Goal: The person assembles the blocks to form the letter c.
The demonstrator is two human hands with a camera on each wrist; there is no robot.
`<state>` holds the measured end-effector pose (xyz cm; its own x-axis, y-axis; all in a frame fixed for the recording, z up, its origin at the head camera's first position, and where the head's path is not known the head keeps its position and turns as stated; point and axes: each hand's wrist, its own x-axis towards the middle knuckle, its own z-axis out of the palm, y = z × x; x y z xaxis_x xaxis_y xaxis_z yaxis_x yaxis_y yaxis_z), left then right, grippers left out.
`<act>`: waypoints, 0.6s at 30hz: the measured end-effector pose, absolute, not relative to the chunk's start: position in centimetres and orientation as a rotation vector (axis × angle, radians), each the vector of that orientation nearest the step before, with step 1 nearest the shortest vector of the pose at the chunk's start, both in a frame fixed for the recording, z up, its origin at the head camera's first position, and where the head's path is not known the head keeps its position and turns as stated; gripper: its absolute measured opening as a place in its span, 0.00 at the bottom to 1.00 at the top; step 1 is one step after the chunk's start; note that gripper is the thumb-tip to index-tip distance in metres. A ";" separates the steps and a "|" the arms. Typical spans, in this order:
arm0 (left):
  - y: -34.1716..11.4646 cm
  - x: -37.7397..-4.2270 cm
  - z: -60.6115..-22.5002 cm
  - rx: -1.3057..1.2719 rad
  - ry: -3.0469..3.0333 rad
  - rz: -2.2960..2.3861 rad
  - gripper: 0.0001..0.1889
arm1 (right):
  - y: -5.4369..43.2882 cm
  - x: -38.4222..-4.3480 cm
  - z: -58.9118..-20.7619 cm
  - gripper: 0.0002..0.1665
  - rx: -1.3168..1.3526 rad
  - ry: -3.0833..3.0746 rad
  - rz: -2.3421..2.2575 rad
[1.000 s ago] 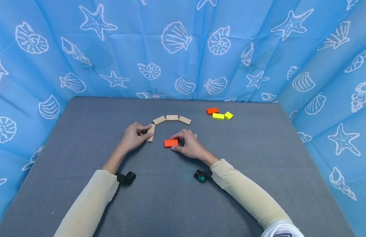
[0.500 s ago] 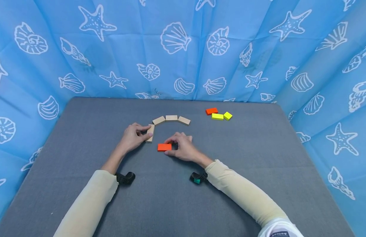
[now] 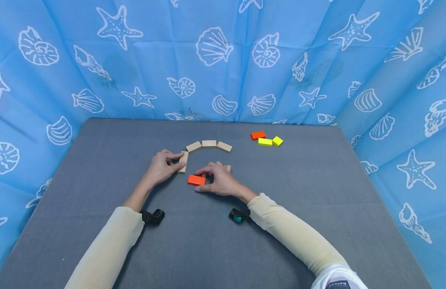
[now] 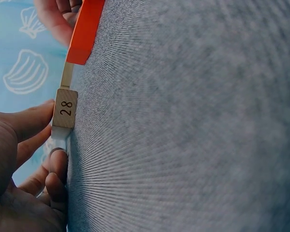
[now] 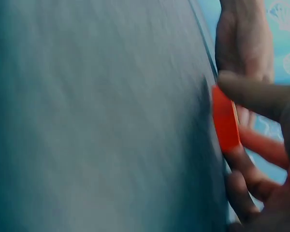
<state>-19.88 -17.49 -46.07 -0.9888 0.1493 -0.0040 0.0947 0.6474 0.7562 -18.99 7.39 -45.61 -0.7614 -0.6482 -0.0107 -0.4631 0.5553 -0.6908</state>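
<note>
A plain wooden block (image 3: pixel 183 162) lies at the left end of a curved row, with the fingers and thumb of my left hand (image 3: pixel 163 166) holding it. The left wrist view shows the number 28 on the end of this wooden block (image 4: pixel 65 107). Just right of and nearer than it, my right hand (image 3: pixel 220 180) pinches an orange block (image 3: pixel 196 180) between thumb and fingers. In the right wrist view the orange block (image 5: pixel 225 118) sits low, close over the cloth. Three more wooden blocks (image 3: pixel 209 143) continue the curve at the back.
At the back right lie another orange block (image 3: pixel 258 135), a yellow block (image 3: pixel 265 142) and a smaller yellow piece (image 3: pixel 277 141). Grey cloth covers the table (image 3: pixel 194 249). A blue curtain (image 3: pixel 223 60) with shell prints hangs behind its far edge.
My right hand has carried the orange block left and slightly nearer, toward the left-end wooden block, and the block has turned a little. My left hand stays on its wooden block.
</note>
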 end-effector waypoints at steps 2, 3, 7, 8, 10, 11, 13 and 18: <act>-17.5 -19.9 -46.1 0.206 2.785 1.277 0.23 | 7.9 -19.3 -45.4 0.29 -0.948 2.470 -1.004; -17.5 -19.9 -46.0 0.209 2.782 1.279 0.23 | 8.1 -19.5 -45.3 0.30 -0.960 2.441 -1.001; -17.5 -19.9 -46.0 0.213 2.781 1.280 0.24 | 8.5 -19.9 -45.0 0.28 -1.000 2.391 -0.972; -17.5 -19.9 -46.0 0.213 2.778 1.282 0.23 | 8.5 -19.9 -45.1 0.27 -1.005 2.390 -0.965; -17.5 -19.8 -46.0 0.213 2.773 1.285 0.23 | 8.4 -19.9 -45.2 0.26 -1.010 2.404 -0.958; -17.5 -19.8 -46.0 0.213 2.770 1.288 0.24 | 8.3 -19.8 -45.4 0.26 -1.011 2.415 -0.958; -17.5 -19.8 -45.9 0.215 2.766 1.291 0.24 | 8.0 -19.6 -45.5 0.26 -1.007 2.442 -0.964; -17.6 -19.8 -46.0 0.228 2.768 1.287 0.24 | 7.4 -19.4 -45.9 0.25 -0.996 2.496 -0.994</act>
<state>-19.78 -17.60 -46.03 -0.9856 0.1686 -0.0101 0.1009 0.6360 0.7651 -19.37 7.38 -45.91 -0.7251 -0.6886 -0.0008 -0.4994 0.5267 -0.6878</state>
